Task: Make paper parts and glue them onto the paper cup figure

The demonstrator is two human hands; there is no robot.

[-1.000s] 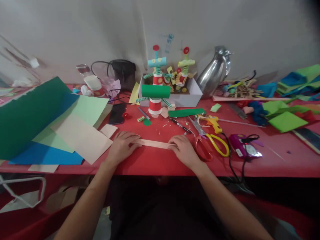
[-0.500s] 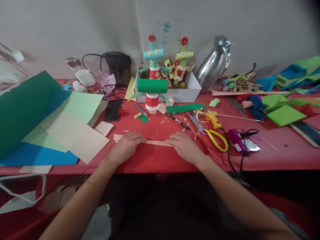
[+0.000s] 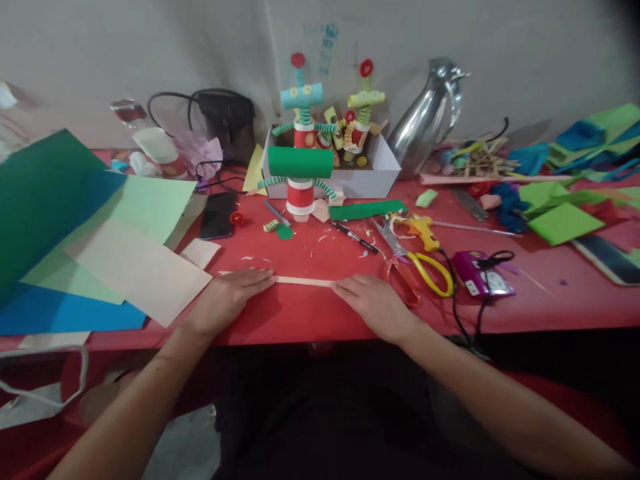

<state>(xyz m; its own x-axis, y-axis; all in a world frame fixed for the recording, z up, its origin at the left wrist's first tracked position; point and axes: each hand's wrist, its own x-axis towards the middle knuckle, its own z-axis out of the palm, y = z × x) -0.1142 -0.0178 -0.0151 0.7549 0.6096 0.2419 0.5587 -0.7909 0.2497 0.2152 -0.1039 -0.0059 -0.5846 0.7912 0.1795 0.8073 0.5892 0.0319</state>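
A narrow folded strip of pale peach paper (image 3: pixel 304 281) lies crosswise near the table's front edge. My left hand (image 3: pixel 227 297) rests on its left part, fingers stretched out flat along it. At the strip's right end, the fingers of my right hand (image 3: pixel 370 303) are pressed together over the paper; the thumb is hidden. Beyond the strip stands a paper-cup figure (image 3: pixel 301 195) with a green tube head (image 3: pixel 301 162) and pleated paper arms. Just right of my right hand are red-handled scissors (image 3: pixel 404 283) and yellow-handled scissors (image 3: pixel 431 272).
Coloured paper sheets (image 3: pixel 137 267) spread over the left side, beside a phone (image 3: pixel 218 215). Behind, a white box (image 3: pixel 367 182) holds two similar figures. A steel jug (image 3: pixel 427 120), yellow glue gun (image 3: pixel 424 230), marker (image 3: pixel 356 238) and purple corded device (image 3: pixel 483 275) are to the right.
My left hand has slid left along the strip and flattened out, showing more paper between the hands. My right hand stays at the right end. The view has shifted slightly.
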